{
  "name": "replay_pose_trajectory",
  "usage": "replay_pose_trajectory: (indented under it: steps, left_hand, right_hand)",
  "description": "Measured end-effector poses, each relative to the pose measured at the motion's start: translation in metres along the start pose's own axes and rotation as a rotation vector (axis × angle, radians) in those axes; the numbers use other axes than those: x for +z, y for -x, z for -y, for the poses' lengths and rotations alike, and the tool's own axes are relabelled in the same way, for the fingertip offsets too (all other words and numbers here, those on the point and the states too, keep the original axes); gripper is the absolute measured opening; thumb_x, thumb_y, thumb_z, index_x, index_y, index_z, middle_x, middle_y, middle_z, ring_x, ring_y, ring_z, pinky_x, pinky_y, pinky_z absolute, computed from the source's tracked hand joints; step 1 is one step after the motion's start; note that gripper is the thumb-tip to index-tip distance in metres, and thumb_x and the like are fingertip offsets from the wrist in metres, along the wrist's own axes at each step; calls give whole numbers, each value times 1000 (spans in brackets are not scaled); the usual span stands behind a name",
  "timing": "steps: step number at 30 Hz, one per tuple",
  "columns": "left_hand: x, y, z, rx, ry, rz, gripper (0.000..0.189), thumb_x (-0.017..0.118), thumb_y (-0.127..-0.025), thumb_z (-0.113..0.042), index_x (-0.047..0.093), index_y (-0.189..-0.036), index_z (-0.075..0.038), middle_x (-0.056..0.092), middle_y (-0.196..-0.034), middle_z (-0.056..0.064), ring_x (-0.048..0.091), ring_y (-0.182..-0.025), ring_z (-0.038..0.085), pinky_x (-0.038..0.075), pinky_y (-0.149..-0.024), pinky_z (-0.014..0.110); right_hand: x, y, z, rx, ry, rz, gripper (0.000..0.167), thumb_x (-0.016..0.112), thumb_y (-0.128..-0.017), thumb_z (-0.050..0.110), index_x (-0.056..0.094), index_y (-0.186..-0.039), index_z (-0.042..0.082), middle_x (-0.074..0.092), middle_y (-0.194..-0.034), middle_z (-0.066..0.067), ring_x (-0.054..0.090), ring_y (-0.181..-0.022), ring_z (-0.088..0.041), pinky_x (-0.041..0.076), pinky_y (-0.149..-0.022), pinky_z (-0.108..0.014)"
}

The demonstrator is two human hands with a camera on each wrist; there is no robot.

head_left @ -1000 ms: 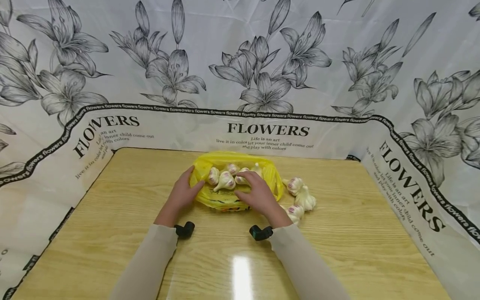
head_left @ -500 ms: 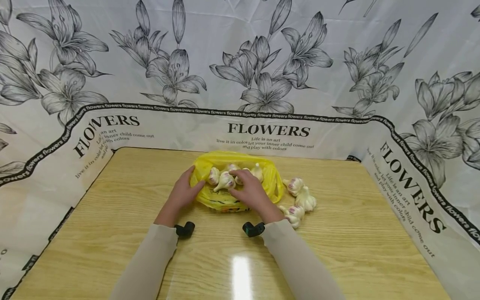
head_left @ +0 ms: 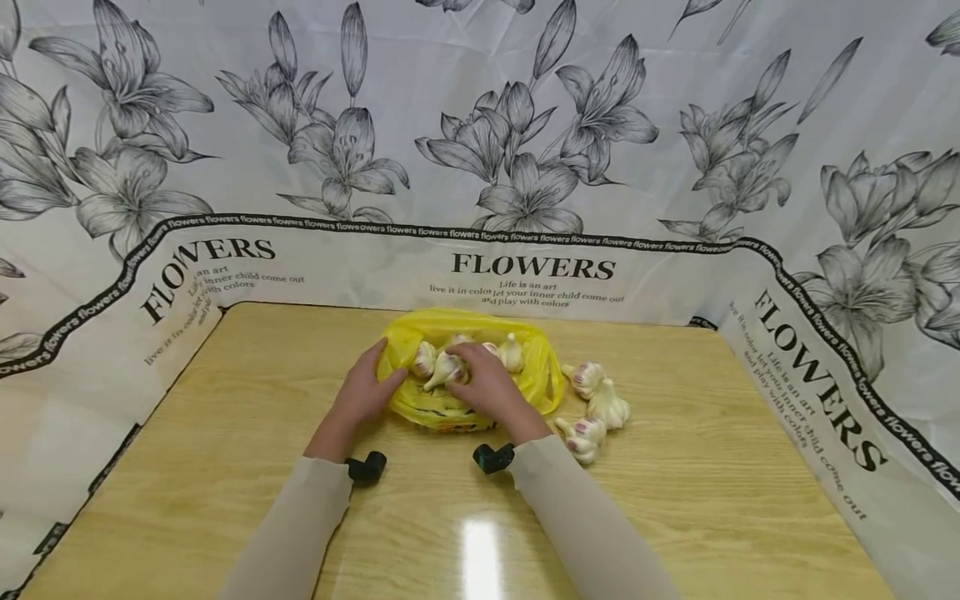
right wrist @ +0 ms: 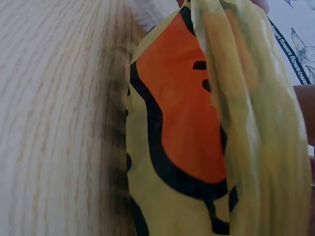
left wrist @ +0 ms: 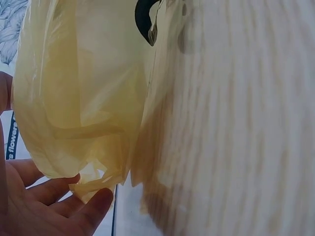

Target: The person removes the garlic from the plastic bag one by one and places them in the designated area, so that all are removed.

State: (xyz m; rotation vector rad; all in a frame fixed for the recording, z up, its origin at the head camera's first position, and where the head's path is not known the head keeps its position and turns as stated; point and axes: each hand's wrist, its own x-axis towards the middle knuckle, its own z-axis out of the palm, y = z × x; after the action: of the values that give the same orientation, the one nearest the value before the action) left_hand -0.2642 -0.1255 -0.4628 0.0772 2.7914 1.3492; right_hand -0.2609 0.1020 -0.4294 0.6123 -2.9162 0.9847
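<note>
Garlic bulb (head_left: 444, 367) right at the right hand's (head_left: 486, 379) fingertips, and that's where the action sits; the fingers and thumb are bent round it, partly closed, though how firm the hold is I cannot tell, because the right wrist view gives only the bag's side with its orange print (right wrist: 187, 113); the bulb lies inside the mouth of the yellow bag (head_left: 542, 377), between the two hands, neck pointing down and towards the left hand (head_left: 363, 388); over there the left hand has the bag's near end, fingers and thumb loosely curved about the plastic with a fair gap between them, steadying rather than squeezing by the look of it; just beyond the left thumb sits another bulb (head_left: 424, 359), and past the right hand's knuckles an upright bulb (head_left: 512, 354) shows against the far wall of the bag; out to the right of the right wrist, three loose bulbs (head_left: 608, 406) lie close together on the table (head_left: 712, 500); so the step in hand, I'd judge, is getting a grip on one bulb among several in the bag; the next move seems to call for a secure pinch, then a lift clear of the rim without snagging the thin plastic, the left hand keeping the mouth wide
</note>
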Motion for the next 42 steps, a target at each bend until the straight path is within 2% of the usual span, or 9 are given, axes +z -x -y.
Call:
replay_pose_trajectory:
  steps: [5,11,14,20,24,27,34,42]
  left_hand:
    - [1,5,3,-11,7,9,77,53,-95,-41,18,-156,-10,23,-159,17,22,-147,36,22,-119,52]
    - [2,4,-1,6,1,-5,76,52,-95,-41,18,-156,-10,24,-159,16,23,-147,36,23,-118,53]
    - [1,3,-3,5,-3,-7,76,52,-95,-40,18,-156,-10,24,-159,16,24,-147,36,23,-118,53]
    - [1,3,-2,24,-5,-2,76,53,-95,-40,18,-156,-9,25,-159,17,24,-146,37,24,-118,53]
    - [1,2,-1,27,-10,-6,77,52,-95,-41,17,-156,-10,24,-159,17,24,-146,37,23,-118,53]
    - [1,2,-1,28,-10,-5,76,52,-95,-41,17,-156,-10,24,-159,17,24,-146,37,23,-118,53]
    - [2,2,-2,34,-7,4,76,53,-95,-40,18,-156,-9,25,-159,17,24,-146,37,24,-118,53]
    - [1,4,-7,35,-22,0,75,52,-96,-40,18,-155,-8,25,-158,18,24,-146,38,24,-118,54]
  right_hand:
    - [7,-4,0,-20,65,35,54,67,-86,20,52,-137,15,46,-146,-5,55,-120,-23,49,-97,-39]
    - [7,-8,0,-64,121,28,55,67,-85,16,52,-138,13,46,-144,-9,53,-123,-26,48,-97,-41]
    - [7,-10,-1,-65,136,41,57,68,-85,16,51,-139,12,44,-146,-9,52,-125,-27,47,-100,-42]
    - [10,-14,-1,-64,186,64,54,69,-84,14,52,-135,12,39,-152,-10,42,-138,-30,36,-112,-49]
    - [11,-14,0,-75,215,53,48,70,-83,11,53,-128,13,53,-138,-8,54,-123,-26,43,-105,-45]
    - [12,-13,1,-69,217,56,47,71,-83,10,51,-126,12,58,-128,-7,58,-111,-25,47,-98,-42]
    - [7,-6,2,-72,239,75,52,70,-85,14,53,-134,16,49,-140,-8,56,-121,-28,47,-102,-43]
    - [3,1,-2,-188,284,49,43,70,-86,16,61,-128,13,52,-132,-9,57,-113,-25,50,-96,-39]
